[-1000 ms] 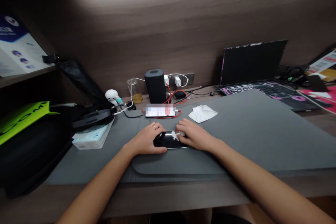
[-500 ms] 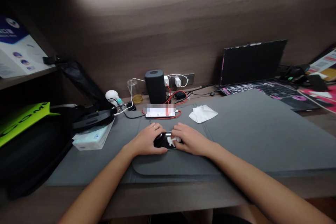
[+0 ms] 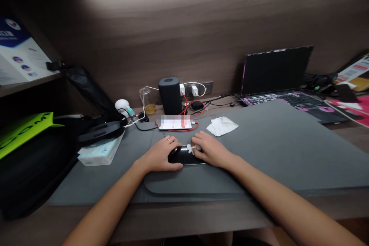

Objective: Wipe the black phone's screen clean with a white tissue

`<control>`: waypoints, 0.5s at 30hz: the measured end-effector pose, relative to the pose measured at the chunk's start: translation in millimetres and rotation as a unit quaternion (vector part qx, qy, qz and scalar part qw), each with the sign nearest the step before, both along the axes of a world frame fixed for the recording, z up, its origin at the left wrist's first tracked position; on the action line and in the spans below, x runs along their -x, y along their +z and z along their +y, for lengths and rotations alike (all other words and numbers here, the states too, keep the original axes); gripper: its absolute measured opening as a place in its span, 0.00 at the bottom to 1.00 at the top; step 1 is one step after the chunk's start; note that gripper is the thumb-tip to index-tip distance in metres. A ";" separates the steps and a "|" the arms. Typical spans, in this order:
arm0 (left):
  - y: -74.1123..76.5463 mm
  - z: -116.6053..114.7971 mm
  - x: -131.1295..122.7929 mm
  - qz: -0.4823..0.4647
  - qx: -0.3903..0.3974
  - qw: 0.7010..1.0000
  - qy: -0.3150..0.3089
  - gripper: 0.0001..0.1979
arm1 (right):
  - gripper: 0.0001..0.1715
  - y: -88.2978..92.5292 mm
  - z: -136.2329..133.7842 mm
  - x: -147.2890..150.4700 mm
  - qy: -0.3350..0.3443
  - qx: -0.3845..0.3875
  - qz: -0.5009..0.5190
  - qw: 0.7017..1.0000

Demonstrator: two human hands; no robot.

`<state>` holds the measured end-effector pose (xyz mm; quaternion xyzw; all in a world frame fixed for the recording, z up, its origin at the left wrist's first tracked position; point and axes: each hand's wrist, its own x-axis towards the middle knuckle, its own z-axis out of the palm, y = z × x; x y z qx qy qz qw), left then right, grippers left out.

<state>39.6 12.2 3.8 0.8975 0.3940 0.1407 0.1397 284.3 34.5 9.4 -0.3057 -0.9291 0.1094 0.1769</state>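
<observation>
A black phone [image 3: 184, 156] lies flat on the grey desk mat [image 3: 273, 150] in front of me. My left hand [image 3: 160, 154], with a ring on one finger, grips the phone's left end and holds it down. My right hand [image 3: 209, 148] pinches a small white wipe [image 3: 190, 148] against the phone's upper right part. The dark glass between my hands is bare and reflects light.
A second lit phone [image 3: 175, 123] on a red cable lies just behind. A crumpled white tissue [image 3: 221, 125] sits to its right. A black speaker [image 3: 170, 95], a glass jar [image 3: 146, 100], a tissue pack [image 3: 99, 152], a black bag [image 3: 43, 161] and an open laptop [image 3: 285, 84] ring the mat.
My right hand slid the wipe left across the phone's screen, then back to the right and towards its upper edge. My left hand stayed on the phone's left end.
</observation>
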 end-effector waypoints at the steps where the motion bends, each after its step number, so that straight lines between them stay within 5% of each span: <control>1: 0.4 -0.2 -0.2 0.000 0.001 1.000 0.000 0.27 | 0.05 0.1 -0.4 0.2 0.007 -0.002 -0.003 1.000; 4: 1.0 -0.4 -0.5 0.000 0.002 1.000 0.001 0.27 | 0.05 0.5 -1.6 1.2 0.048 -0.004 -0.012 0.999; 9: -0.6 0.1 0.2 0.000 -0.001 1.000 -0.002 0.27 | 0.05 0.2 -0.4 0.4 -0.006 0.005 0.003 1.000; 15: 0.5 -0.7 -0.3 0.000 0.000 1.000 0.002 0.27 | 0.04 -0.5 -0.7 1.5 0.032 0.000 -0.004 0.999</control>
